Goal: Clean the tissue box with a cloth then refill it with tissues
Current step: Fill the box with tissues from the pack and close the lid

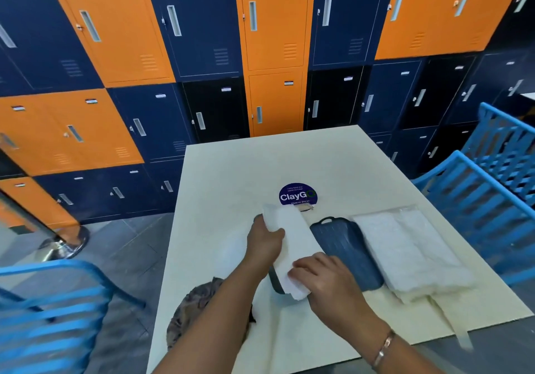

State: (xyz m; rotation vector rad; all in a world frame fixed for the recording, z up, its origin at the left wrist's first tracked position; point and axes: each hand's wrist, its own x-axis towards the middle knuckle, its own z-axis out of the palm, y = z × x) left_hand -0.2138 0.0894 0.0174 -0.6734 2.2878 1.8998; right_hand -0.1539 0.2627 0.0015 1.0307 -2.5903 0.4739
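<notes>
Toward table's (231,171) near edge: left hand (265,243), right hand (327,281) gripped tissue stack (292,237) ends, fingers curled. Refill judged underway; next, seat stack squarely in tissue box (344,252).

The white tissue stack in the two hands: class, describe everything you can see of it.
The tissue stack is a long white wad of soft, layered paper, slightly bowed, running away from the person. The left hand grips its far end and the right hand grips its near end, both curled round it. It is held over the pale table, just left of the dark blue ribbed box part.
</notes>
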